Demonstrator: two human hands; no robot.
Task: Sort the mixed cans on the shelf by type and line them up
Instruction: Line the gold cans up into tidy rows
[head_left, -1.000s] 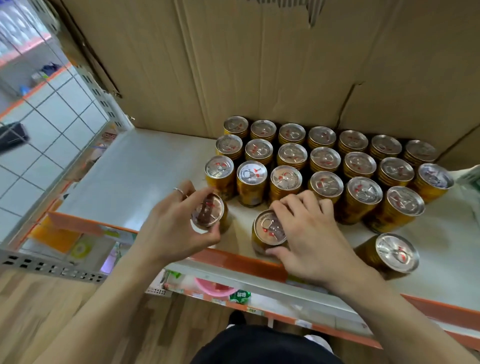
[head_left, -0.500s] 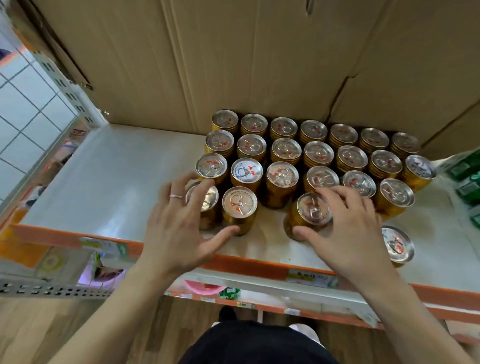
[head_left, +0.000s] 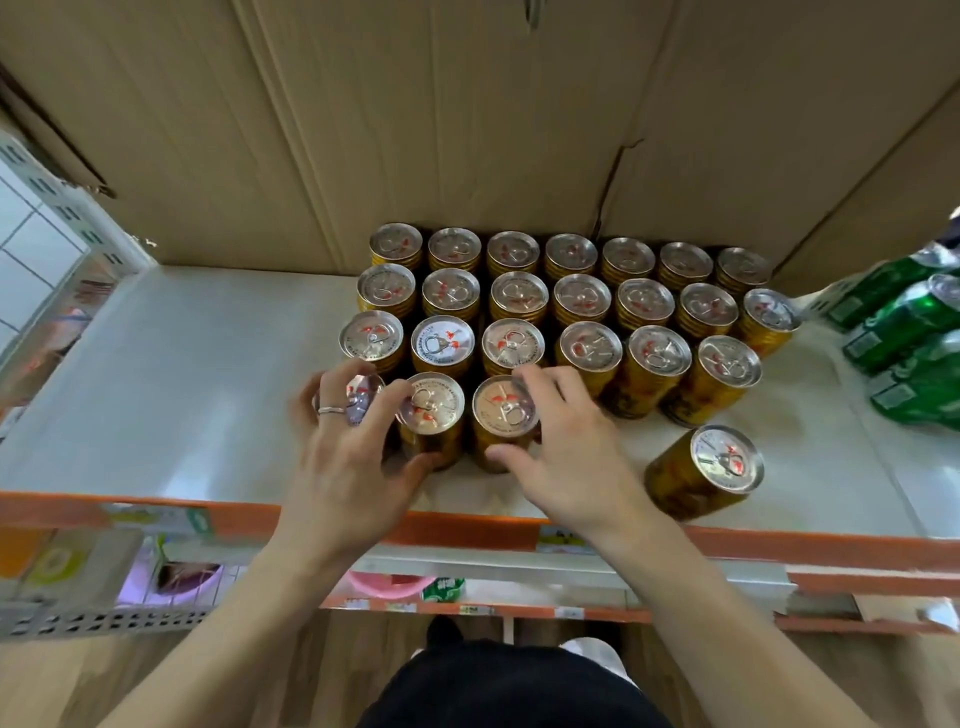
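Three gold cans (head_left: 430, 413) begin a near row on the shelf (head_left: 182, 364), in front of the packed rows (head_left: 582, 301) of the same type that run back to the cardboard box (head_left: 467, 130). Your left hand (head_left: 343, 467) lies over the leftmost front can (head_left: 363, 392), fingers spread across its lid and thumb against the near side of the middle front can (head_left: 434, 400). That grip is apart and clamped on nothing, though the fingertips are blurred. Your right hand (head_left: 566, 457) has its grip clamped on the third front can (head_left: 498, 410), thumb low on the near side and fingers over the far rim. One stray can (head_left: 724, 460) stands alone to the right, near the orange shelf edge (head_left: 156, 512) and well apart from the rows. Green cans (head_left: 904, 322) lie at the far right.

Watch three things. These cans look tall for their width, so a push from the lid rather than low on the body could tip one into the row behind and knock its neighbours out of line. Your left hand spans two cans at once, and uneven pressure could skew one while the other slides. Your right forearm passes just left of the stray can, so a careless sweep could send it over the near edge.
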